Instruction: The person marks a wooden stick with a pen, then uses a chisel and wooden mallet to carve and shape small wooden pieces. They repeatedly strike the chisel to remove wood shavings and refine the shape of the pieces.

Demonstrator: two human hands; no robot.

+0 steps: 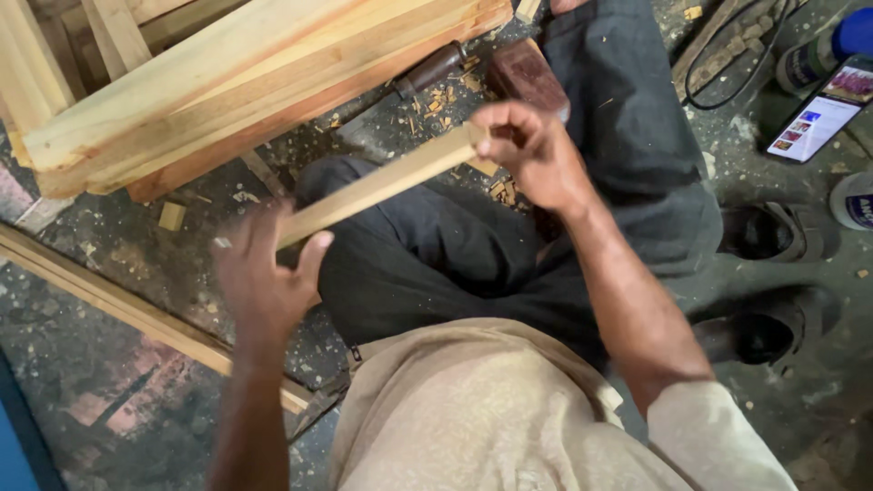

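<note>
wood strip [377, 185]: pale, narrow, straight; right hand [532, 155] grips end, left hand [264, 273] clasps other.

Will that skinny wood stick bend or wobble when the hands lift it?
Probably not: the stick runs straight between the left hand and right hand with no sag, so it looks stiff. It seems light, since fingers alone pinch its ends. Its flat, squared sides suggest it would not roll if put down.

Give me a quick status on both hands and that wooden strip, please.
Left hand and right hand each grip one end of the wooden strip. Strip held level above the lap. Nothing blocking; chisel lies on the floor beyond.
</note>
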